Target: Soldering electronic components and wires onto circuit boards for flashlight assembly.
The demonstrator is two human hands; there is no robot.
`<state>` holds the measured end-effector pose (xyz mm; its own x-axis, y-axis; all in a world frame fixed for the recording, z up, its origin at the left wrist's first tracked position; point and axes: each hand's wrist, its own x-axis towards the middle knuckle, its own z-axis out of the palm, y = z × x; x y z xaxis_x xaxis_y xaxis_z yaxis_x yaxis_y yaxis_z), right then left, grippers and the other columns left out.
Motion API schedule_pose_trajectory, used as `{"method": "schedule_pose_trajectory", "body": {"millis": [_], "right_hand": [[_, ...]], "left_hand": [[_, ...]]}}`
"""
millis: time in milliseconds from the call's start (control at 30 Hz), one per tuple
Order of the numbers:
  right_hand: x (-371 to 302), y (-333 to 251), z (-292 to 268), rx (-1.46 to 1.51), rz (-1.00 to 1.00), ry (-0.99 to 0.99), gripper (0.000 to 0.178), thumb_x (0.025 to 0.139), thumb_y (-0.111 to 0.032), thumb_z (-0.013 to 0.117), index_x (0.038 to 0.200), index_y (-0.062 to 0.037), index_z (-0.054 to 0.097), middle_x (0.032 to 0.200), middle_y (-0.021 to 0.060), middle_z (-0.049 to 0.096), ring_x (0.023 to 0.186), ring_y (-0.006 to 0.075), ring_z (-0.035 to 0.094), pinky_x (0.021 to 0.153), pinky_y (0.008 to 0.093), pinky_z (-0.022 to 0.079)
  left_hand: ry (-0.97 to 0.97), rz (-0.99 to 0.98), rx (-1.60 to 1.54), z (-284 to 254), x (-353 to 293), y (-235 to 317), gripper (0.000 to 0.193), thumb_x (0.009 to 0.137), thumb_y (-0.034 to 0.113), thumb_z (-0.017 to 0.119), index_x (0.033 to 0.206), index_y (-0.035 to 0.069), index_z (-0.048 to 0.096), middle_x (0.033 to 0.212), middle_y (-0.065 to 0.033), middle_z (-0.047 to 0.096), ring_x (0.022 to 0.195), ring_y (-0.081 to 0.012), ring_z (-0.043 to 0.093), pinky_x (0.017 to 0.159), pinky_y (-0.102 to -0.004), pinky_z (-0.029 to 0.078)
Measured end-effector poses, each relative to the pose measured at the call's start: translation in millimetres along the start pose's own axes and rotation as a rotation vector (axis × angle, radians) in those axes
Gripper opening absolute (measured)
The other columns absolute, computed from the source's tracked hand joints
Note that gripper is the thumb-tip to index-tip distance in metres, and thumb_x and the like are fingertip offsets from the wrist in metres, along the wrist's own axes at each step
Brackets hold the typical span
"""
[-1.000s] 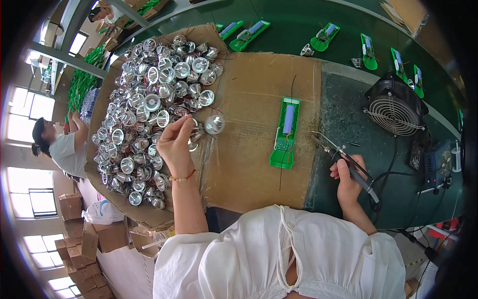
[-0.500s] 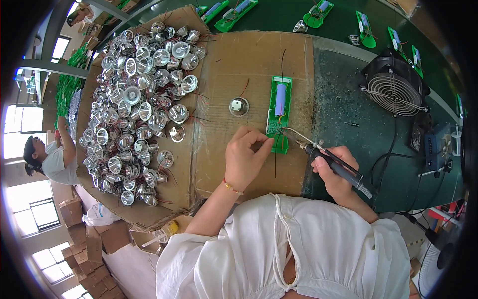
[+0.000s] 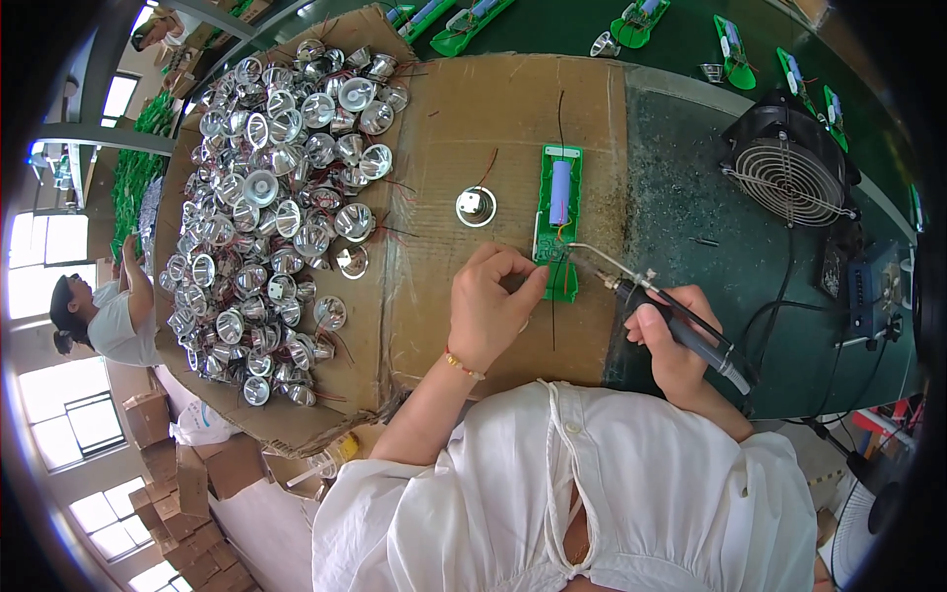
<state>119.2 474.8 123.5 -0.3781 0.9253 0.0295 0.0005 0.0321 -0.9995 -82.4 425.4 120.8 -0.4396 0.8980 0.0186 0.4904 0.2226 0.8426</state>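
A green plastic housing (image 3: pixel 544 219) lies lengthwise on the cardboard, with a blue cylindrical battery (image 3: pixel 560 189), thin wires and a small green circuit board (image 3: pixel 548 249) in it. My left hand (image 3: pixel 490 304) is closed in a pinch at the board's left edge; whatever its fingertips hold is hidden. My right hand (image 3: pixel 674 345) grips a soldering iron (image 3: pixel 718 364) with a thin bent metal tube along it. Its tip points left, close to the board; contact cannot be made out. Left of the housing sits a silver reflector cup (image 3: pixel 476 206) with a red wire.
Many silver reflector cups (image 3: pixel 286 212) are heaped in a cardboard tray (image 3: pixel 360 395) at left. A black fan (image 3: pixel 789 178) and a blue box-shaped unit (image 3: pixel 873 291) stand right. More green housings (image 3: pixel 735 54) lie along the far side. Another person (image 3: pixel 113 316) is at far left.
My right hand and the soldering iron have shifted slightly right, the tip drawing a little away from my left fingertips. The left hand keeps its pinch by the board.
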Motion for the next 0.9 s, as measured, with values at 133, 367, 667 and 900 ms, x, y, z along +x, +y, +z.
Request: {"method": "schedule_pose_trajectory", "body": {"millis": [133,367,667,900], "right_hand": [[-4.0,-2.2,-7.6,0.063,0.017,0.032,0.02,0.082,-0.01,0.061,0.089,0.0038,0.049,0.072,0.0126,0.061,0.061,0.0128,0.059,0.055,0.0247,0.05],[-0.8,1.6,-4.9,0.073,0.045,0.022,0.019,0.082,-0.01,0.061,0.088,0.0036,0.05,0.073,0.0122,0.06,0.061,0.0126,0.059,0.056,0.025,0.05],[2.1,9.7,-14.1,0.134,0.039,0.031,0.015,0.082,-0.008,0.061,0.087,0.0021,0.05,0.071,0.0079,0.06,0.061,0.009,0.057,0.055,0.0222,0.048],[-1.4,12.6,-13.3,0.148,0.005,0.004,0.012,0.082,-0.006,0.058,0.086,0.0013,0.05,0.072,0.0112,0.059,0.06,0.0118,0.057,0.054,0.0245,0.049]], "left_hand": [[-0.01,-0.027,-0.013,-0.5,-1.7,-0.1,0.01,0.071,0.01,0.067,0.069,0.001,0.063,0.071,-0.0078,0.056,0.056,-0.0162,0.055,0.053,-0.0269,0.044],[-0.019,-0.068,-0.019,-0.4,3.3,-3.7,0.012,0.07,0.012,0.067,0.067,0.002,0.063,0.07,-0.0071,0.056,0.055,-0.0154,0.055,0.052,-0.0266,0.043],[0.08,0.218,0.227,-15.5,2.4,17.4,0.018,0.063,0.016,0.07,0.075,0.007,0.059,0.078,-0.0084,0.056,0.07,-0.0239,0.058,0.059,-0.0328,0.046],[-0.107,0.216,0.951,-10.3,-9.1,10.5,0.022,0.061,0.029,0.059,0.068,0.009,0.059,0.076,-0.0102,0.058,0.075,-0.0254,0.057,0.069,-0.0389,0.042]]}}
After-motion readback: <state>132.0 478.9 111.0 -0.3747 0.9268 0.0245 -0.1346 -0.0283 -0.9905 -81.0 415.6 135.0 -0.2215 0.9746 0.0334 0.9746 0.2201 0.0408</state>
